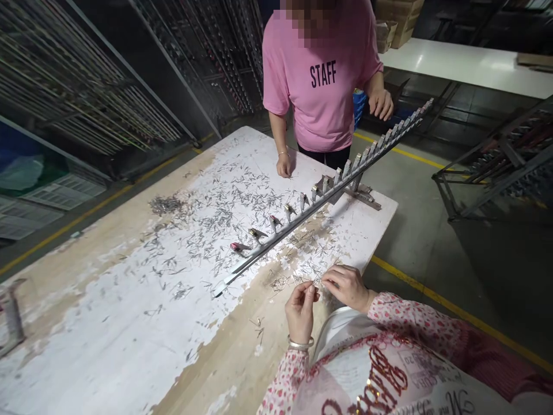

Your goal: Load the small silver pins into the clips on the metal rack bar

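Observation:
My left hand (pixel 301 311) is closed in a pinch at the near edge of the table, fingertips turned up. Beside it my right hand (pixel 349 288) pinches too, its fingertips almost meeting the left ones. Between them is a small thin metal piece (pixel 317 282), too small to name exactly. Just past my fingers lie loose thin metal pieces (pixel 280 281). Beyond these a long metal rail (pixel 268 245) slants up to the right, carrying a row of small clips (pixel 303 200), some with red or yellowish tops.
Many more thin metal pieces are scattered over the white, worn tabletop (pixel 108 346), with a denser heap (pixel 166 204) at left. Across the table stands a person in a pink shirt (pixel 319 86), one hand (pixel 284 165) on the table. Racks (pixel 496 155) stand right and behind.

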Tool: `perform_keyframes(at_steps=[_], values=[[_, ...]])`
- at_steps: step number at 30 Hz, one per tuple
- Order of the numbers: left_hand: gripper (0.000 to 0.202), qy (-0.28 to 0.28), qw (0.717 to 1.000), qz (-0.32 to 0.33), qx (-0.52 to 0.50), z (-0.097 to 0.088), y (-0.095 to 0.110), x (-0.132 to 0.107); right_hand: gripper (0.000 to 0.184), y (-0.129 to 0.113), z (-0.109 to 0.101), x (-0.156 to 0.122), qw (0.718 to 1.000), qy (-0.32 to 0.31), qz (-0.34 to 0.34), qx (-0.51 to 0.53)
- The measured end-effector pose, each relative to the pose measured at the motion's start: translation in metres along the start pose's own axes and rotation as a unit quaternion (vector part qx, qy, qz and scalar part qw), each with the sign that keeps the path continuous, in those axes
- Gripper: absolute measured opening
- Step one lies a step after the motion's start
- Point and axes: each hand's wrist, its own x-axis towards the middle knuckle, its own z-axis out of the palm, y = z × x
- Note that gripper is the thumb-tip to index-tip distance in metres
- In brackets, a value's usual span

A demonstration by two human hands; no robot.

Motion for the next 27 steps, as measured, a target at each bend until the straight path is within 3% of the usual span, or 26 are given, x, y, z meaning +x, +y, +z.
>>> perform_keyframes(at_steps=[9, 18, 21, 27], values=[[0.032, -0.033, 0.985, -0.082, -0.15, 0.005, 0.007, -0.004, 0.021, -0.004, -0.01, 0.004, 0.991, -0.023, -0.095, -0.09], [0.036, -0.03, 0.979, -0.103, -0.171, 0.005, 0.013, -0.004, 0.015, -0.011, -0.013, 0.009, 0.995, -0.004, -0.072, -0.069], [0.036, -0.031, 0.984, -0.091, -0.151, 0.004, 0.012, -0.004, 0.012, -0.009, -0.013, 0.013, 0.998, -0.012, -0.057, -0.03], [0.034, -0.034, 0.99, -0.071, -0.114, 0.003, 0.01, -0.005, 0.012, 0.0, -0.01, 0.015, 0.986, -0.081, -0.017, 0.144]])
